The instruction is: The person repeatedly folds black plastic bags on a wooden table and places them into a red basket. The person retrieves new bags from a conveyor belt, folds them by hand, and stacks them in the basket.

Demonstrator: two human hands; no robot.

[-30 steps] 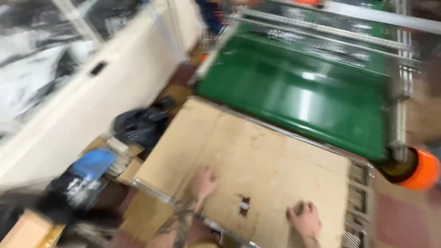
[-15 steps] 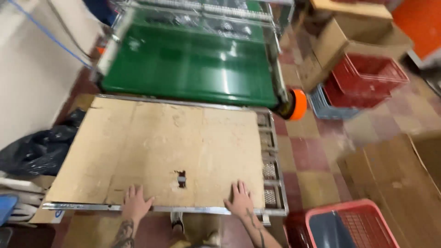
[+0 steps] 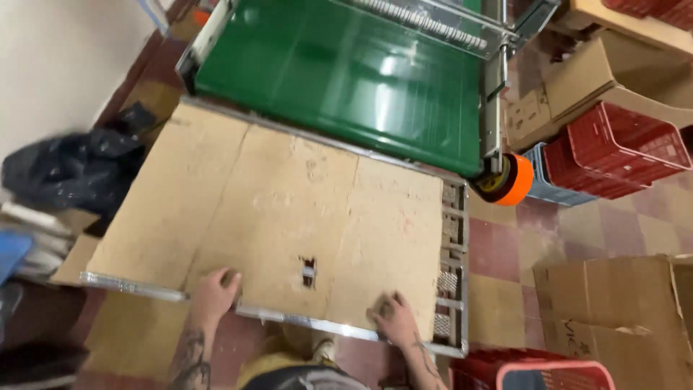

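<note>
Checkered red and tan floor tiles [image 3: 505, 238] run under a cluttered work area seen from above, with a flat cardboard sheet [image 3: 281, 209] lying on a metal-framed table [image 3: 453, 289] at the centre. At twelve o'clock a green conveyor belt [image 3: 346, 72] runs away from the table's far edge, ending at two o'clock beside an orange wheel [image 3: 514, 180]. Red plastic crates [image 3: 621, 152] sit at three o'clock, brown cardboard boxes [image 3: 613, 303] at four o'clock, and a dark plastic bag [image 3: 72, 170] at nine o'clock. The left hand [image 3: 214, 289] rests at seven o'clock on the near edge of the sheet, fingers loosely curled over the cardboard and not gripping anything. The right hand [image 3: 393, 314] rests at five o'clock on the same edge, fingers bent and pressed down on the sheet, nothing held in it either. Between them a small rectangular hole [image 3: 308, 271] in the cardboard shows metal beneath. As a judgement, the sheet looks already laid flat and roughly squared to the frame, though bare frame shows along the right side; no goods are on the sheet or the belt.
</note>
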